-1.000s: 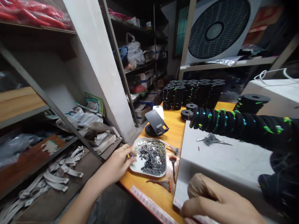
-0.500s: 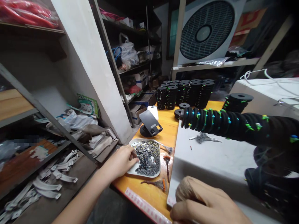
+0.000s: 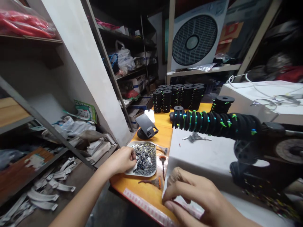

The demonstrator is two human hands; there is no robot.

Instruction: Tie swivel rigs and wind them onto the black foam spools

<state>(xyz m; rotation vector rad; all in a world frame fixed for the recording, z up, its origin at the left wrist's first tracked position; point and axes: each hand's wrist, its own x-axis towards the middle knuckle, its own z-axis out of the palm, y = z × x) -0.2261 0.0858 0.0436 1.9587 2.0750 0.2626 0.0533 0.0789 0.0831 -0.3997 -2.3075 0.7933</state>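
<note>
My left hand (image 3: 120, 160) rests at the left rim of a white tray (image 3: 130, 172) heaped with small dark cylindrical parts (image 3: 144, 159), fingers curled and pinched at the pile. My right hand (image 3: 196, 197) lies low on the near edge of a white slab (image 3: 208, 157), fingers bent and pressed down on its corner; whether anything is under them is hidden. A long horizontal row of black discs tied with green and blue bits (image 3: 213, 121) sits on a machine spindle over the slab.
Stacks of black discs (image 3: 177, 94) stand at the back of the orange table (image 3: 163, 135). A black phone stand (image 3: 145, 126) is behind the tray. Wire bundles (image 3: 152, 182) lie beside it. Metal shelves with clutter (image 3: 71, 132) are on the left; a fan (image 3: 194, 39) hangs behind.
The view has shifted right and back. My left hand stays at the tray's left rim. My right hand has slid left along the slab's near edge, fingers spreading more.
</note>
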